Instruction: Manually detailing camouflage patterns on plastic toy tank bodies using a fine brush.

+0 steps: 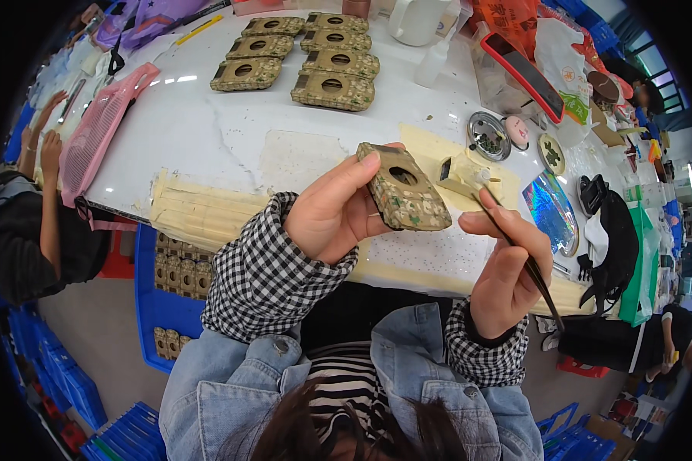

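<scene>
My left hand [334, 203] is closed round one end of a toy tank hull [417, 201] in camouflage colours, its round top opening facing up. The thumb lies on the upper side and the other fingers are partly hidden behind it. In my right hand [515, 269] is a slim dark tool [536, 275], either a fine brush or tweezers; I cannot tell which. Its tip points at a small cream-coloured holder [463, 173] just beyond the hull. Whether tip and holder touch is unclear.
Several matching hulls [333, 90] stand in two columns farther back. A clear round dish [489, 136] with small dark green pieces is at right, near a phone in a red case [523, 77]. Below the table edge, a blue crate [148, 307] holds more hulls. Other people sit on both sides.
</scene>
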Action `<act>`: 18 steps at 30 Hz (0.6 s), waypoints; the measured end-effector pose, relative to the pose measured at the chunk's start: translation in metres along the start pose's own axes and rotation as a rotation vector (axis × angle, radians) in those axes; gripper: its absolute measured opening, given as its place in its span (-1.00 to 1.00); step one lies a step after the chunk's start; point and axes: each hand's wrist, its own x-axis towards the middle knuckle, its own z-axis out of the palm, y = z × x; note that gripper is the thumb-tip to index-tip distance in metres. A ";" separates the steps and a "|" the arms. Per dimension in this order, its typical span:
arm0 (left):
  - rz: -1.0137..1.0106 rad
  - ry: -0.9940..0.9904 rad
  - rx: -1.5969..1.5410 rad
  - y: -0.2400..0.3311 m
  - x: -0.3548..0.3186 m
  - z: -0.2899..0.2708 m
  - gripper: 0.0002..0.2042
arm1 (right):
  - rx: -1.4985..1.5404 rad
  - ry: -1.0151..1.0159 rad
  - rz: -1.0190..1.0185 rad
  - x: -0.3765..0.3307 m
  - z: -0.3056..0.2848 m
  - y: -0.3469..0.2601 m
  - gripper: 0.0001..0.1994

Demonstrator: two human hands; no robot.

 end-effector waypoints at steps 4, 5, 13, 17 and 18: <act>-0.046 -0.021 -0.028 0.005 0.000 0.002 -0.52 | -0.082 0.018 0.015 0.004 -0.008 -0.001 -0.84; -0.048 -0.001 -0.030 0.005 -0.001 0.002 -0.52 | -0.104 0.019 0.035 0.004 -0.011 -0.001 -0.87; -0.034 0.011 -0.075 0.003 0.000 -0.003 -0.53 | -0.785 0.098 -0.088 0.021 -0.034 0.006 -0.89; -0.029 -0.012 -0.128 0.000 0.002 -0.009 -0.54 | -1.033 0.006 -0.141 0.033 -0.046 0.019 -0.89; -0.030 -0.020 -0.132 -0.001 0.002 -0.010 -0.54 | -1.026 0.000 -0.111 0.033 -0.046 0.021 -0.87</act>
